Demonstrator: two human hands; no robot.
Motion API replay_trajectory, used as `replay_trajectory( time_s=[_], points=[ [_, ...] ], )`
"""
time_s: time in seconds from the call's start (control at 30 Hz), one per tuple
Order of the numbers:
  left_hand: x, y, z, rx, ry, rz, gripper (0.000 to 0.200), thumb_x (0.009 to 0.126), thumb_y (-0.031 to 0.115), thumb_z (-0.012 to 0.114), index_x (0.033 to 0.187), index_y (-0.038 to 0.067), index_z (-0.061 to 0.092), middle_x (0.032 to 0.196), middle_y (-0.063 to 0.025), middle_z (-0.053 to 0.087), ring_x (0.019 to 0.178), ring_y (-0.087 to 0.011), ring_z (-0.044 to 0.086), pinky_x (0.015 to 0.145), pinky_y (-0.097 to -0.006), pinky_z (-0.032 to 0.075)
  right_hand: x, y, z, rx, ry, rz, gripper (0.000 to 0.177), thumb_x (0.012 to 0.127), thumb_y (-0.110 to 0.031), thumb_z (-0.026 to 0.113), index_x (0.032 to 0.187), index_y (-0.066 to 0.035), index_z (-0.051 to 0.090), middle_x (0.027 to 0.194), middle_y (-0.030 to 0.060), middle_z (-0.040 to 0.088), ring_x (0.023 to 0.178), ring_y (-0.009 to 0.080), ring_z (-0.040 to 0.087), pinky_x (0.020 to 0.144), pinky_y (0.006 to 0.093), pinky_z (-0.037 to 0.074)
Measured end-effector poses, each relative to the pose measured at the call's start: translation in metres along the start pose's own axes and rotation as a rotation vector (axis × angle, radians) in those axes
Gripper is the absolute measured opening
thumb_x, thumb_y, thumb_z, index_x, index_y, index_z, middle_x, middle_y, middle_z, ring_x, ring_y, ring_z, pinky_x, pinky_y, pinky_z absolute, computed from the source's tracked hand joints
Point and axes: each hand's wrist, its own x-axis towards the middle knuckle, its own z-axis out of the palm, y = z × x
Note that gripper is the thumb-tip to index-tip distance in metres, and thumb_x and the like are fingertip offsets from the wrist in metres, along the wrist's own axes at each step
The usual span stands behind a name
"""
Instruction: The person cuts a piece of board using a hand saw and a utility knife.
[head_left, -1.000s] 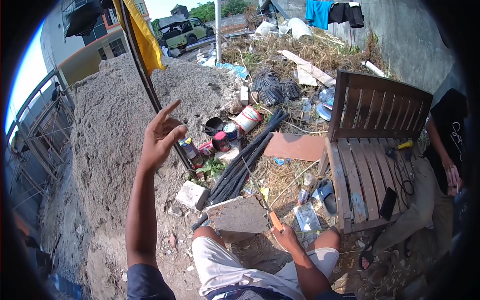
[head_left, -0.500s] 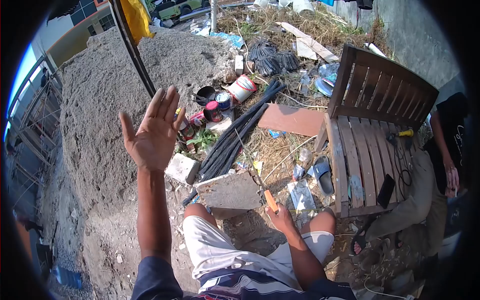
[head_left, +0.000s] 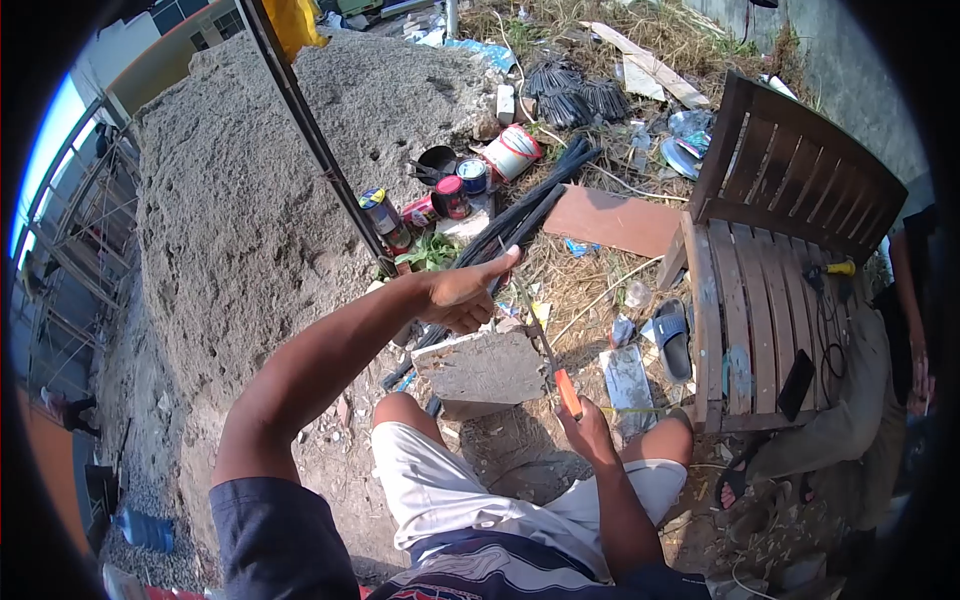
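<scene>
Orange-handled blade [head_left: 567, 388] gripped in closed right hand [head_left: 588, 430], seen along right edge of grey block [head_left: 482, 368], left hand [head_left: 462, 292] extended near blade's tip, fingers half-curled, thumb outstretched, contact not discernible.

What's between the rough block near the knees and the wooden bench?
In the head view, from rough block to wooden bench: the orange-handled tool in the right hand, a pale flat piece, then a dark sandal nearest the bench.

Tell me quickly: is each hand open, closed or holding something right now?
Left hand: open, fingers loosely bent, nothing visibly held.
Right hand: closed, holding an orange-handled tool.
</scene>
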Motion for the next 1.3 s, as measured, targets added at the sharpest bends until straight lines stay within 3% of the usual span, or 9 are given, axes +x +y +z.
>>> replay_trajectory(
  time_s=[0.2,0.33,0.4,0.53,0.73,0.93,1.13,1.27,1.3],
  points=[
    [0.004,-0.027,0.006,-0.190,0.257,0.305,0.129,0.080,0.092,0.025,0.152,-0.012,-0.002,0.161,-0.0308,0.008,0.151,-0.0377,0.013,0.122,-0.0460,0.015,-0.004,0.006,-0.003,-0.067,0.027,-0.084,0.046,0.092,-0.040,0.064,0.105,0.005,0.061,0.091,0.0295,0.063,0.089,0.0486,0.061,0.077,0.0506,0.048],
    [0.056,-0.072,0.003,0.256,0.489,0.591,0.095,0.086,0.060,0.067,0.145,-0.009,0.038,0.142,-0.0271,0.050,0.133,-0.0363,0.049,0.113,-0.0427,0.036,0.001,0.013,0.006,-0.096,0.099,-0.082,0.042,0.091,-0.038,0.065,0.101,0.003,0.063,0.088,0.0265,0.066,0.090,0.0472,0.063,0.077,0.0486,0.049],
    [0.066,-0.078,0.013,0.756,0.659,0.566,0.075,0.082,0.054,0.073,0.131,0.000,0.056,0.111,-0.0277,0.067,0.107,-0.0417,0.064,0.091,-0.0466,0.050,0.004,0.015,0.008,-0.116,0.108,-0.117,0.041,0.091,-0.037,0.066,0.100,0.003,0.063,0.086,0.0246,0.066,0.084,0.0428,0.064,0.073,0.0463,0.050],
    [0.116,-0.114,0.016,0.818,0.712,0.451,0.060,0.081,0.062,0.069,0.106,0.008,0.068,0.096,-0.0235,0.069,0.094,-0.0421,0.067,0.080,-0.0502,0.052,0.008,0.032,0.011,0.075,0.002,0.089,0.047,0.088,-0.040,0.068,0.103,0.005,0.063,0.086,0.0261,0.065,0.081,0.0442,0.064,0.075,0.0492,0.048],
    [0.122,-0.110,0.040,0.880,0.963,0.339,0.039,0.079,0.043,0.071,0.102,0.012,0.070,0.090,-0.0179,0.071,0.087,-0.0380,0.069,0.077,-0.0494,0.055,-0.007,-0.013,-0.001,0.495,-0.021,0.229,0.032,0.095,-0.030,0.065,0.099,0.002,0.062,0.073,0.0064,0.062,0.052,0.0097,0.053,0.045,0.0254,0.040],
    [0.126,-0.115,0.035,0.876,0.973,0.330,0.038,0.076,0.042,0.072,0.099,0.011,0.071,0.087,-0.0166,0.071,0.086,-0.0368,0.070,0.073,-0.0497,0.055,0.010,0.013,0.019,0.395,0.163,0.020,0.034,0.098,-0.030,0.062,0.106,0.003,0.058,0.062,0.0050,0.053,0.045,0.0129,0.049,0.038,0.0286,0.038],
    [0.116,-0.107,0.048,0.808,0.988,0.337,0.036,0.071,0.039,0.072,0.091,0.009,0.073,0.087,-0.0168,0.072,0.084,-0.0355,0.071,0.074,-0.0472,0.057,0.038,0.036,0.028,0.439,0.203,0.291,0.055,0.097,-0.034,0.062,0.134,0.004,0.046,0.065,0.0102,0.056,0.042,0.0178,0.052,0.038,0.0324,0.042],
    [0.117,-0.107,0.049,0.812,0.994,0.359,0.034,0.071,0.037,0.073,0.090,0.008,0.073,0.086,-0.0175,0.072,0.085,-0.0355,0.071,0.074,-0.0470,0.057,0.092,0.182,0.070,0.118,0.319,0.169,0.064,0.096,-0.039,0.063,0.133,0.010,0.047,0.085,0.0187,0.064,0.049,0.0214,0.057,0.045,0.0338,0.046],
    [0.117,-0.108,0.047,0.812,0.995,0.361,0.034,0.071,0.037,0.073,0.090,0.008,0.073,0.086,-0.0175,0.072,0.085,-0.0355,0.071,0.074,-0.0470,0.057,0.069,0.109,0.058,0.282,0.330,0.255,0.057,0.095,-0.040,0.064,0.126,0.007,0.053,0.077,0.0141,0.062,0.049,0.0187,0.056,0.045,0.0323,0.046]
  ],
)
